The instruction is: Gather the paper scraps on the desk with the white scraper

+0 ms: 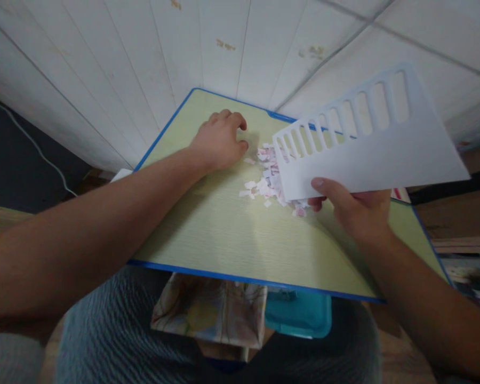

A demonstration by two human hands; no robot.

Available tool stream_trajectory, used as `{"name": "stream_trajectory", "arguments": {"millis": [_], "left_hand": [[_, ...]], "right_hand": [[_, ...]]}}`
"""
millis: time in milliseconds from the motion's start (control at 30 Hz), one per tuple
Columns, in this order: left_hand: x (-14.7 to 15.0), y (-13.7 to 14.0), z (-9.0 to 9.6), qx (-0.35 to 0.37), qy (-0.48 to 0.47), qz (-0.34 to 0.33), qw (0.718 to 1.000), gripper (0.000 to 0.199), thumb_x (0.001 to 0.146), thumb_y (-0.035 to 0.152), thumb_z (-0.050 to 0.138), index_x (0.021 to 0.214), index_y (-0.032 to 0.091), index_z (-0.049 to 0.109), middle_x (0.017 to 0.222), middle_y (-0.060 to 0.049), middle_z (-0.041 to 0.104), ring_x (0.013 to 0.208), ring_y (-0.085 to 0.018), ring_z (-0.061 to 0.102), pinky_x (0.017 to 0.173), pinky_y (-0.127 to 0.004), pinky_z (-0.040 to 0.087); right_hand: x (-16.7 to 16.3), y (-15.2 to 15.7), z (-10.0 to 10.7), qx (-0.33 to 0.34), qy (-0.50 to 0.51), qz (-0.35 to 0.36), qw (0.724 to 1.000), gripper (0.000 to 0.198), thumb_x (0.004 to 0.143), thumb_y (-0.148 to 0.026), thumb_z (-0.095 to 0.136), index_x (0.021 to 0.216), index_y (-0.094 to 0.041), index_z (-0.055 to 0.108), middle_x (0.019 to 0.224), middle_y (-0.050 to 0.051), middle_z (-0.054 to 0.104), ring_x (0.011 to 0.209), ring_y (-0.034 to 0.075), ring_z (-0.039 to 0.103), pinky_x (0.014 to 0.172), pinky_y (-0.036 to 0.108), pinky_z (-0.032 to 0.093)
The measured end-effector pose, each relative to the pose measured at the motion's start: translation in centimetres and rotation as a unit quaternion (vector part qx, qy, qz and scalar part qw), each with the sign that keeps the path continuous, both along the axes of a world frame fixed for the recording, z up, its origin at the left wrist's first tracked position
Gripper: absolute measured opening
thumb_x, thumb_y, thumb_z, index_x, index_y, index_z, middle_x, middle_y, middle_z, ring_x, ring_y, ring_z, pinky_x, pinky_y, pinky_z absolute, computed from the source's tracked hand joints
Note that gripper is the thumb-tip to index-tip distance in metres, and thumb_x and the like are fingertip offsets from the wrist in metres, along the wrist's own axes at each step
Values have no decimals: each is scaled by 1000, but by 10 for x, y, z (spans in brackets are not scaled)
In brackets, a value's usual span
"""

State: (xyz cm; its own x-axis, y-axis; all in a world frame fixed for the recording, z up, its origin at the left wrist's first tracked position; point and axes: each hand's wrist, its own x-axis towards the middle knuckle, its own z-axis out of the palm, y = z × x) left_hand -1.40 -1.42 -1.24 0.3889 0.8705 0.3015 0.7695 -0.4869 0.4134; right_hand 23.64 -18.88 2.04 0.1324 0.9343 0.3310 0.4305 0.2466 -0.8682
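Fingers (323,185) of the right hand (358,208) pinch the slotted white sheet (368,160) by its near edge; a firm grip should limit flexing. Its left end overlaps the paper scraps (269,185) on the surface (220,234). Farther off, the left hand (220,141) curls loosely beside them, apparently holding nothing; slow movement should avoid scattering light pieces.

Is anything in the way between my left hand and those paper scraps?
Nothing visible stands between your left hand and the paper scraps nearest it; the slotted white sheet in your right hand overlaps others farther right.
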Motion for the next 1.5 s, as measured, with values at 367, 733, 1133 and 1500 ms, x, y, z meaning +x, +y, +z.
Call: {"name": "stream_trajectory", "arguments": {"millis": [367, 733, 1133, 1500], "left_hand": [[0, 2, 0, -11, 1, -2, 1000, 39, 102, 40, 68, 140, 32, 74, 156, -8, 69, 149, -42, 58, 132, -61, 47], [5, -10, 12, -40, 39, 22, 998, 45, 106, 32, 65, 150, 24, 69, 166, -13, 64, 156, -35, 54, 138, -53, 43], [0, 4, -2, 7, 10, -10, 1000, 40, 102, 41, 68, 140, 29, 73, 154, -11, 70, 146, -41, 61, 129, -60, 50], [-3, 3, -2, 2, -20, -19, 1000, 42, 97, 38, 69, 139, 34, 72, 149, -7, 73, 145, -40, 60, 130, -61, 48]], "right_hand": [[4, -4, -2, -47, -76, 129, 988, 43, 97, -49, 94, 65, -27, 75, 61, 3, 75, 53, 22, 70, 52, 36, 58], [-1, -1, 0, -61, -28, 88, 994, 55, 100, -69, 87, 67, -28, 73, 63, 4, 72, 57, 22, 70, 57, 39, 61], [-2, -4, -4, -72, -80, 118, 987, 51, 100, -55, 91, 63, -27, 72, 60, 3, 74, 53, 19, 69, 51, 34, 58], [4, 0, 2, -43, -19, 73, 996, 45, 98, -57, 91, 68, -27, 75, 61, 4, 75, 50, 21, 66, 47, 36, 57]]}}
